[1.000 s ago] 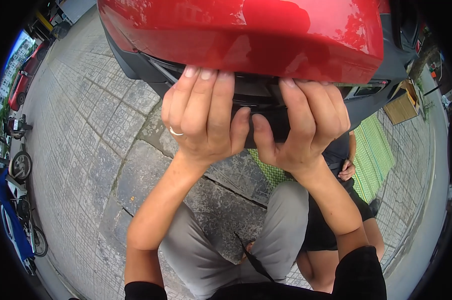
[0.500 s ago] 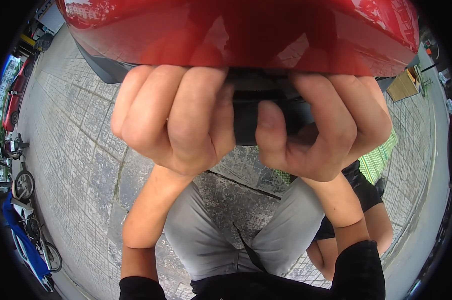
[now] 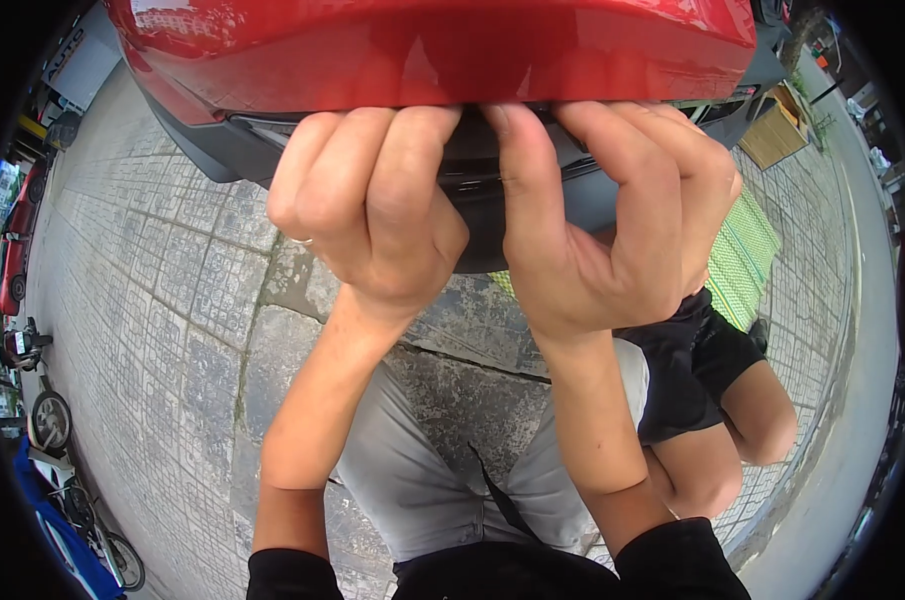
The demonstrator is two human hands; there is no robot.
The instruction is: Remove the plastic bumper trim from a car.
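Observation:
A glossy red car panel [image 3: 302, 65] spans the top of the view, and both hands grip its lower edge. My left hand [image 3: 367, 200] has its fingers curled up under that edge; their tips are hidden behind it. Beside it on the right, my right hand [image 3: 622, 210] is hooked on the same edge, its thumb upright against the rim and its fingers bent over. Between and below the hands, black trim [image 3: 472, 190] shows in the gap under the panel. Grey lower bodywork [image 3: 187, 135] runs out to the left.
Close on the right, a person in black shorts [image 3: 727, 350] is down beside a green woven mat [image 3: 747, 250]. A cardboard box [image 3: 772, 130] stands at the upper right. Motorbikes [image 3: 52, 420] and a red car [image 3: 14, 260] line the far left of the paving [image 3: 162, 290].
The panel sits higher in view, with more of the bodywork below it showing. My right hand has shifted left, its thumb now raised to the panel's edge. More of the person at right shows.

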